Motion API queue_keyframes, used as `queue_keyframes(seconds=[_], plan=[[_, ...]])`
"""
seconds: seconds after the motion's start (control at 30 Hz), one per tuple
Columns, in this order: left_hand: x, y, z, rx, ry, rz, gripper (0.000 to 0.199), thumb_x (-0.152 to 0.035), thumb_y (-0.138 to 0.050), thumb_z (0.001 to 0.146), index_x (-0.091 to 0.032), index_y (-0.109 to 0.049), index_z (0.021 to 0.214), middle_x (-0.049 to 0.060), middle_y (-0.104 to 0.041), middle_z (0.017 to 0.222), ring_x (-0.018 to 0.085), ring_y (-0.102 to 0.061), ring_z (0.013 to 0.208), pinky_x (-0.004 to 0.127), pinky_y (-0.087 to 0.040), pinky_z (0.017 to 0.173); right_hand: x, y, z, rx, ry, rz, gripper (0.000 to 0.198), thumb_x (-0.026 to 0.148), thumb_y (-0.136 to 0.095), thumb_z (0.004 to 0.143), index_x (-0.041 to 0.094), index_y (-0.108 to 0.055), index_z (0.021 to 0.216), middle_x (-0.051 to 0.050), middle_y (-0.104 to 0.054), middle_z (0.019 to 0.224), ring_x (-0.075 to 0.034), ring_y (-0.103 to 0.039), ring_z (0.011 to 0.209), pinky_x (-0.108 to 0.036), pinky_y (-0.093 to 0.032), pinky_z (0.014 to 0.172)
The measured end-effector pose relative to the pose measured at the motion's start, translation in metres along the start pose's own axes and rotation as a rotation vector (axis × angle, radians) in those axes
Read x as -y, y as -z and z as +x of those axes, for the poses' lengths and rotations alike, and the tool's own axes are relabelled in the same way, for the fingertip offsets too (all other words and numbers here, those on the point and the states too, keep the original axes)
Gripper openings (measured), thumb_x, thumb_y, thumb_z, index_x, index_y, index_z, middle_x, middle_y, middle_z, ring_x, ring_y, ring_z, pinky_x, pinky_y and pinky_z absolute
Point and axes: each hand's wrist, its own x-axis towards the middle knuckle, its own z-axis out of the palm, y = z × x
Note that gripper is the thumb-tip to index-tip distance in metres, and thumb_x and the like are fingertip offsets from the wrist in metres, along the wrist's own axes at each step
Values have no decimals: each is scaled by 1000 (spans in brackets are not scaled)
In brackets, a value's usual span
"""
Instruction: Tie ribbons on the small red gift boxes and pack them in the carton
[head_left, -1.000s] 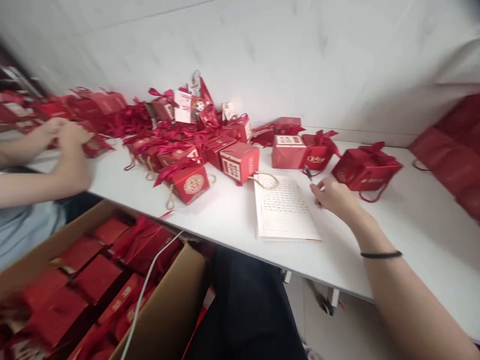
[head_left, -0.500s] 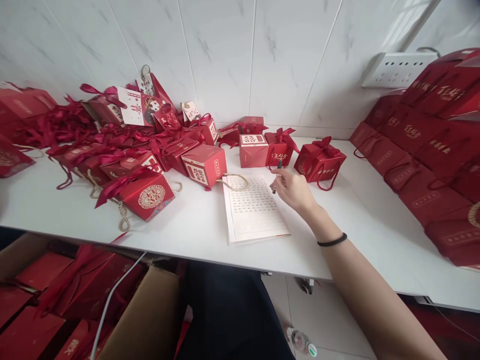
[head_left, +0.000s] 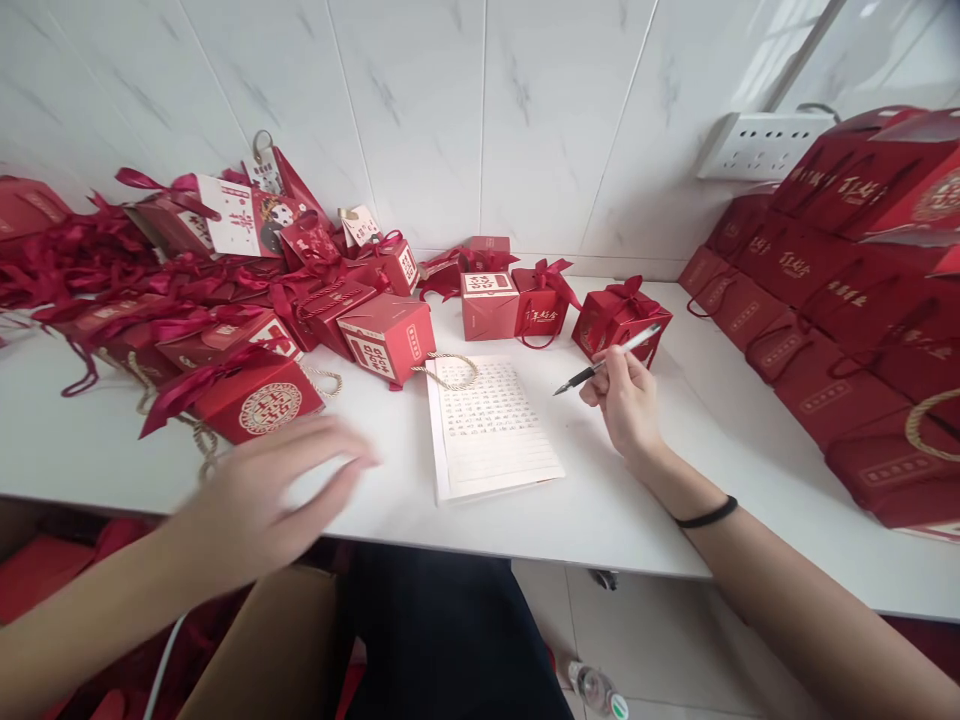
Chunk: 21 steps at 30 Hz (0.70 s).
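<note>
Right hand (head_left: 626,405) is gripping a pen (head_left: 609,360), held off the tabletop (head_left: 697,420) with the dark tip pointing left toward the sheet; black band (head_left: 705,516) on that wrist. Left hand (head_left: 277,495) is empty, fingers spread and motion-blurred, hovering over the near edge of the tabletop, touching nothing I can make out. Between the two hands lies a lined sheet of paper (head_left: 491,430), upper part filled with writing, lower part blank, its bottom edge near the tabletop's near edge. Just behind the pen hand sits a small red gift bag (head_left: 619,315) with a ribbon bow; left of it two more red boxes (head_left: 517,300) side by side. A red box with a rope handle (head_left: 386,335) sits at the sheet's top left corner, its rope loop lying on the paper. Further left, a red box with a round gold emblem (head_left: 262,400), nearest the left hand, then a dense pile of red boxes and ribbons (head_left: 150,280) running to the left edge and back wall. Right edge: stacked larger red bags (head_left: 847,290). White power strip (head_left: 757,145) on the wall behind them. Below the near edge, a cardboard carton (head_left: 270,650).
</note>
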Motion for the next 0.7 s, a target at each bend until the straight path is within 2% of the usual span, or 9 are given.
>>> queue_keyframes(seconds=[0.07, 0.1, 0.2, 0.27, 0.33, 0.4, 0.5, 0.63, 0.7], plan=[[-17, -48, 51, 141, -235, -46, 20, -33, -53, 81, -21, -66, 73, -2, -68, 81, 15, -62, 81, 29, -48, 80, -9, 2, 2, -31, -196, 86, 41, 58, -63, 75, 21, -45, 69, 10, -30, 48, -7, -39, 38, -21, -33, 39], [-25, -72, 76, 188, -338, -80, 22, -29, -47, 83, -19, -65, 76, 0, -69, 82, 15, -61, 79, 29, -48, 77, -12, 2, 3, -29, -277, 107, 43, 58, -64, 74, 21, -43, 68, 10, -31, 47, -8, -41, 38, -21, -33, 39], [-37, -131, 125, 193, -340, -129, 21, -23, -44, 84, -17, -64, 81, 1, -68, 82, 13, -58, 71, 27, -46, 68, -18, 0, 6, 16, -390, 144, 44, 52, -68, 73, 22, -37, 65, 9, -32, 47, -8, -42, 39, -21, -34, 39], [-34, -150, 135, 193, -371, -116, 17, -21, -47, 83, -17, -63, 82, 1, -66, 80, 13, -56, 70, 27, -45, 68, -17, -1, 7, 39, -402, 172, 43, 44, -70, 71, 21, -36, 62, 9, -32, 47, -7, -40, 37, -21, -34, 40], [-27, -155, 133, 220, -445, -75, 12, -21, -51, 82, -16, -62, 82, 1, -64, 83, 14, -57, 76, 28, -46, 72, -15, -2, 7, 70, -416, 196, 37, 42, -68, 71, 21, -39, 61, 9, -33, 46, -7, -39, 37, -21, -34, 40], [-20, -154, 127, 286, -495, -39, 12, -24, -53, 82, -17, -62, 86, 3, -62, 88, 16, -58, 84, 30, -46, 76, -12, -3, 5, 117, -424, 192, 31, 47, -63, 74, 20, -49, 67, 7, -38, 45, -10, -45, 40, -23, -37, 43], [-15, -150, 124, 392, -468, -16, 19, -29, -52, 86, -18, -64, 94, 4, -58, 93, 18, -58, 87, 32, -47, 76, -8, -4, 1, 190, -410, 129, 39, 56, -61, 76, 17, -59, 80, 2, -52, 54, -13, -55, 50, -23, -41, 46], [-16, -151, 127, 446, -424, -12, 20, -28, -51, 86, -20, -64, 99, 4, -56, 96, 18, -58, 91, 32, -46, 79, -5, -4, -3, 158, -421, 20, 34, 42, -77, 68, 18, -53, 73, 4, -50, 53, -7, -44, 45, -18, -31, 40], [-17, -152, 128, 446, -408, -8, 18, -27, -52, 86, -20, -64, 97, 3, -56, 96, 18, -57, 93, 32, -46, 80, -6, -4, -5, 107, -413, -23, 35, 41, -75, 70, 19, -47, 71, 6, -48, 51, -6, -40, 41, -18, -27, 38]])
